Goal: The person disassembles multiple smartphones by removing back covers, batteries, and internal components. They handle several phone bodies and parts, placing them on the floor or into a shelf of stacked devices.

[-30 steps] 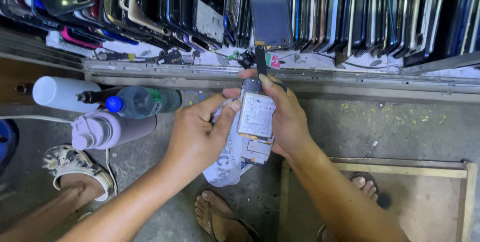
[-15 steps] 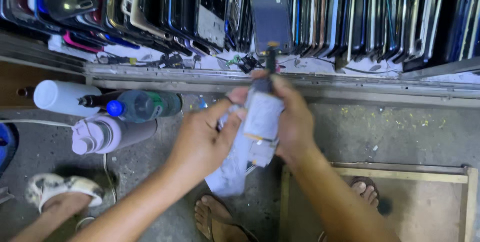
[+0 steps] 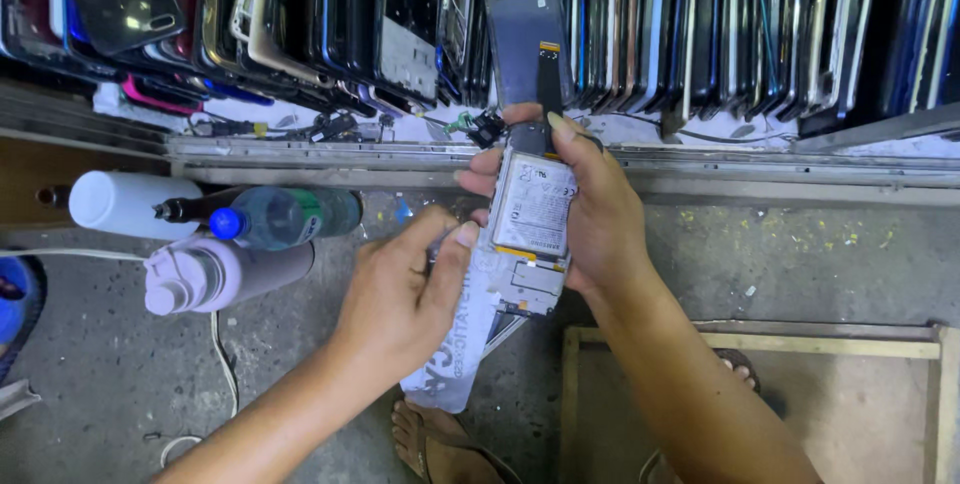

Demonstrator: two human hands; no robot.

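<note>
My right hand [image 3: 590,209] grips an opened phone [image 3: 530,229], back cover off, with its silver battery and circuit board showing. A dark flex cable runs from the phone's top to a detached screen panel [image 3: 522,19] that stands above it. My left hand [image 3: 405,294] is at the phone's left edge, thumb and fingers pinched against the frame; whether it holds a small tool I cannot tell. A white strip of printed plastic [image 3: 455,349] hangs under the phone.
Several phone screens and frames [image 3: 300,14] stand in a row along the back ledge. A white bottle [image 3: 125,204], a blue-capped bottle [image 3: 285,216] and a pink flask [image 3: 215,274] lie at left. A wooden frame [image 3: 750,339] is at lower right, sandalled feet [image 3: 445,444] below.
The phone and both hands have shifted slightly up and right. The foot in a patterned sandal at lower left has gone out of view.
</note>
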